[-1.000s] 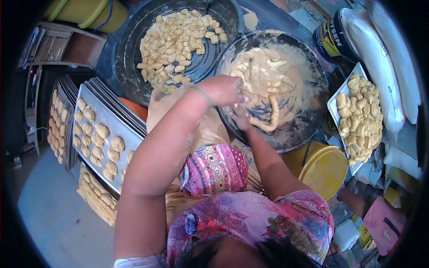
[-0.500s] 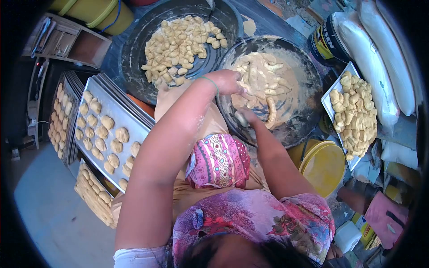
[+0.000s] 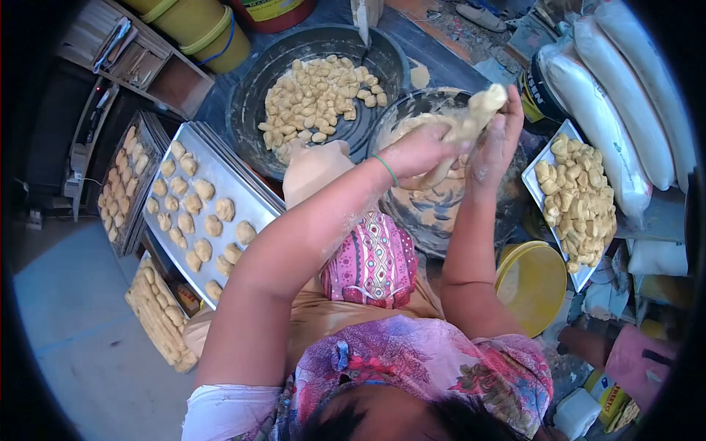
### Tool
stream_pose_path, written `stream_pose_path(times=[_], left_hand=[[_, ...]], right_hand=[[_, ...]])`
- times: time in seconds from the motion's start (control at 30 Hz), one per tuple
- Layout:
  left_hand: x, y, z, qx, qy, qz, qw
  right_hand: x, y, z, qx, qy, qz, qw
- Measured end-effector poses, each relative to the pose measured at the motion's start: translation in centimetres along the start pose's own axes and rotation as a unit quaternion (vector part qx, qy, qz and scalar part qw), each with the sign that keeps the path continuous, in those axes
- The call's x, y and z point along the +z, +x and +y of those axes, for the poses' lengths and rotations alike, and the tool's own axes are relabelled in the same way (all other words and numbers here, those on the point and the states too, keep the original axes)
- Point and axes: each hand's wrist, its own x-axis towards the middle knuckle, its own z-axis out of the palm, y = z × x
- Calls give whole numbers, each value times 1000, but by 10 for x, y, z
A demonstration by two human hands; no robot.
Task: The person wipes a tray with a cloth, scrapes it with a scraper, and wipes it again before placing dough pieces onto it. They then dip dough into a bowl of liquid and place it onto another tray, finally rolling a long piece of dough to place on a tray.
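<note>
My left hand, with a green band at its wrist, is closed around long dough strips. They are raised over a dark round basin dusted with flour, and look slightly blurred. My right hand is upright against the right side of the strips, its fingers stretched upward and the thumb close to the dough. Inside the basin, more dough is partly hidden under my hands. A second dark basin, to the left, holds many small floured dough pieces.
To the left, a metal tray bears dough balls, with more trays stacked beneath. At right, a white tray is heaped with dough pieces, beside plastic-wrapped sacks. A yellow bucket stands near my right elbow.
My left hand has lifted dough strips up and to the right. My right hand has risen from the basin's near side to beside them, fingers now extended. The view has shifted slightly.
</note>
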Motion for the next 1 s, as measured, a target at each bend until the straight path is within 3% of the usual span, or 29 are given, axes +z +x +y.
stream_pose_path(times=[0.03, 0.1, 0.17, 0.2, 0.23, 0.27, 0.33, 0.43, 0.53, 0.63, 0.67, 0.7, 0.73, 0.77, 0.83, 0.9, 0.93, 1.0], left_hand=[[6, -1, 16, 39, -33, 45, 998], [16, -7, 52, 112, -98, 134, 980], [6, -21, 99, 137, -107, 179, 968], [-5, -19, 106, 202, -147, 180, 952], [-16, -18, 113, 266, -184, 179, 929], [-28, -28, 121, 258, -214, 173, 926], [-58, -24, 123, 340, -334, 143, 867], [-74, -28, 106, 316, -285, 228, 876], [-84, -14, 48, 111, -192, 274, 936], [-69, -1, 1, 14, -105, 280, 954], [-65, 2, -18, -42, -77, 271, 959], [-66, 5, -39, -116, -20, 223, 968], [-74, 16, -62, -155, 152, 153, 964], [-69, 18, -49, -182, 311, 70, 930], [-67, 28, -67, -160, 467, -58, 868], [-59, 24, -63, -194, 471, -141, 849], [-54, 20, -62, -180, 494, -140, 839], [-46, 8, -55, -175, 506, -137, 834]], right_hand=[[5, 3, 1, -34, 79, 20, 996], [33, -14, -4, 93, -18, 32, 995], [12, -46, 46, 175, -211, -114, 955], [4, -62, 56, 232, -311, -222, 894], [-11, -79, 84, 218, -314, -220, 898], [-22, -94, 106, 204, -317, -219, 900], [-45, -109, 106, 307, -259, -216, 890], [-89, -129, 130, 385, -216, -202, 874], [-144, -134, 166, 421, -239, -120, 867], [-173, -138, 184, 212, -508, -32, 834], [-193, -146, 205, 183, -657, -75, 728], [-215, -167, 238, 222, -660, -143, 703], [-236, -192, 272, 261, -658, -213, 674], [-231, -202, 271, 298, -650, -283, 640], [-217, -208, 270, 299, -698, -382, 527], [-202, -166, 283, 444, -588, -434, 518], [-184, -148, 263, 429, -558, -396, 591], [-174, -148, 276, 398, -358, -336, 775]])
